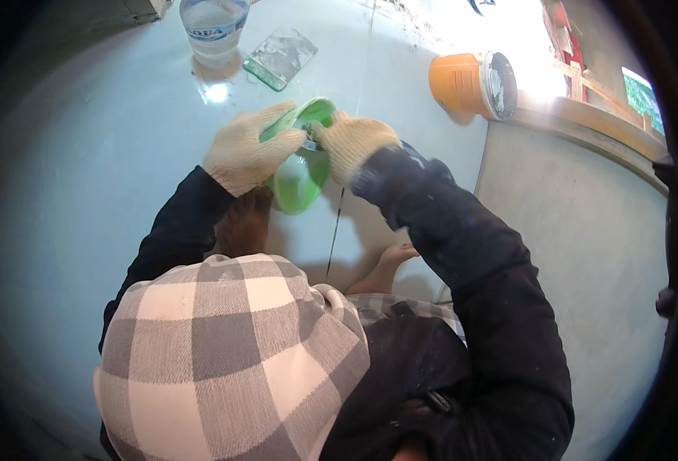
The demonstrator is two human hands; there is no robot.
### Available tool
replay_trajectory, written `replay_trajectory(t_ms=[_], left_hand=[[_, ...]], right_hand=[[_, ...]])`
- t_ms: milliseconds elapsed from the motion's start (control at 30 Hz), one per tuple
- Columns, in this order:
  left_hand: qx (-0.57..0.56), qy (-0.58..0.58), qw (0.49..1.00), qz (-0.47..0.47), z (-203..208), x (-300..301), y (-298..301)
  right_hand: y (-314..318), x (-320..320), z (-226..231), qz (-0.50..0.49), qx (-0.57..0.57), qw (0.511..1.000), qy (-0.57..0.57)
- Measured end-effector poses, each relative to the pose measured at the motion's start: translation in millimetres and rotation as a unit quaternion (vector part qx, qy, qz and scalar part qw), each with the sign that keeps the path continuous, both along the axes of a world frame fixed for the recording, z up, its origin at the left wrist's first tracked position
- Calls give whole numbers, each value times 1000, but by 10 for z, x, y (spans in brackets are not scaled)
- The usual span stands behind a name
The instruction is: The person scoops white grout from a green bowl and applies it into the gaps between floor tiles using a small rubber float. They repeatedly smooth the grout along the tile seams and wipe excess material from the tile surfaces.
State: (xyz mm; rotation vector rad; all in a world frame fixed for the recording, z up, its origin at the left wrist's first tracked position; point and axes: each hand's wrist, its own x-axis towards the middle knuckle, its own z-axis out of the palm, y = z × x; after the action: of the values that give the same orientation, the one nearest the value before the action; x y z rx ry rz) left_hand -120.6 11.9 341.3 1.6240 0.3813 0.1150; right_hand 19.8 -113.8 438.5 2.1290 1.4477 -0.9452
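Both my hands wear cream knitted gloves and meet in front of me, above the floor. My left hand [254, 150] grips the left side of a glossy green curved object [298, 188], its thumb lying across the middle. The object has a rounded upper part and an oval lower part; its exact kind I cannot make out. Against its right side, my right hand [354, 144] is closed, fingertips at the middle. Between the hands is a small bluish-grey piece [312, 145], mostly hidden by the fingers.
A clear plastic bottle [214, 34] with a blue label stands far left. Beside it lies a flat green-edged rectangular piece [281, 58] with grey smears. An orange bucket [456, 83] lies on its side far right, near a raised edge [585, 138]. My bare feet are below.
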Motion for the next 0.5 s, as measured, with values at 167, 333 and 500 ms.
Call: replay_trajectory(t_ms=[167,333,500], left_hand=[[155,12,988,24,117,28,-112],[205,-53,975,65,19,4,-169],[111,-23,979,167,-248,-286,30]], right_hand=[[2,-53,-325,-6,-79,994,79],[-375,259,-295,-306,-111,836,441],[-896,686,-35,-444,-20,777,445]])
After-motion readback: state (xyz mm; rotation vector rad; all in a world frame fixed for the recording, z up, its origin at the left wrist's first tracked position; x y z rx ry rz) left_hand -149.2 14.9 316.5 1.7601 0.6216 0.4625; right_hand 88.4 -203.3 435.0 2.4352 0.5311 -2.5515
